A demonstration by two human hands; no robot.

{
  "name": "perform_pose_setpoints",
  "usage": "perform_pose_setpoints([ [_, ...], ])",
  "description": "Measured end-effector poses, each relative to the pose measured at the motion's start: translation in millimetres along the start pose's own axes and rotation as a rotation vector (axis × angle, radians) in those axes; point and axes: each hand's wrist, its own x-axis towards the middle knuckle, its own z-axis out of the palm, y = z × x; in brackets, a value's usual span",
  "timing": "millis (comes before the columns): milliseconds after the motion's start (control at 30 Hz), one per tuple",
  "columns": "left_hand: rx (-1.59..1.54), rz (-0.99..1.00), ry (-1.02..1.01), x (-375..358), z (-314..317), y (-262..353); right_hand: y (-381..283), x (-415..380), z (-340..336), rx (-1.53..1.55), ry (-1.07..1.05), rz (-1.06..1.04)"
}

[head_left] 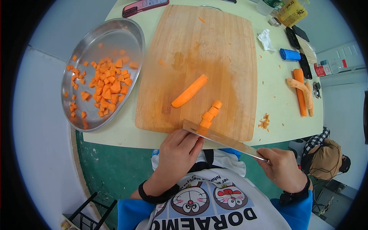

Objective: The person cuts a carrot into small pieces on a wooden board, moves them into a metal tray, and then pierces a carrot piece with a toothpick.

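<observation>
My right hand (pixel 282 168) grips the handle end of a wide-bladed kitchen knife (pixel 226 141). Its blade slants up and left across a carrot strip near the board's front edge. Close behind the blade, my left hand (pixel 179 148) has its fingers curled on the near end of that strip, which the fingers mostly hide. Beyond the blade lie several cut carrot chunks (pixel 209 114) in a row. A longer carrot piece (pixel 189 91) rests apart from them, further up the wooden cutting board (pixel 234 42).
At the left, an oval metal tray (pixel 126 31) holds many diced carrot bits. A phone (pixel 143 6) lies behind the board. On the right are whole carrots (pixel 300 92), peel scraps (pixel 264 121), a crumpled tissue (pixel 266 40), a blue roll (pixel 290 54) and bottles (pixel 293 12).
</observation>
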Motion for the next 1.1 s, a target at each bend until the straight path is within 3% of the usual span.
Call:
perform_pose_setpoints([
  [500,-0.015,0.003,0.001,1.2,1.8,-1.7,-5.8,12.6,-8.0,-0.115,-0.143,0.019],
  [700,-0.042,0.006,0.063,-0.1,4.1,-2.0,-0.7,13.0,-7.3,0.059,-0.041,0.024],
  [900,0.004,-0.091,-0.002,-3.0,-8.2,1.1,-5.6,8.5,-4.6,0.072,0.029,0.005],
  [1100,-0.039,-0.04,0.058,-7.1,5.1,-6.7,-4.5,10.4,2.6,0.012,-0.012,0.017],
])
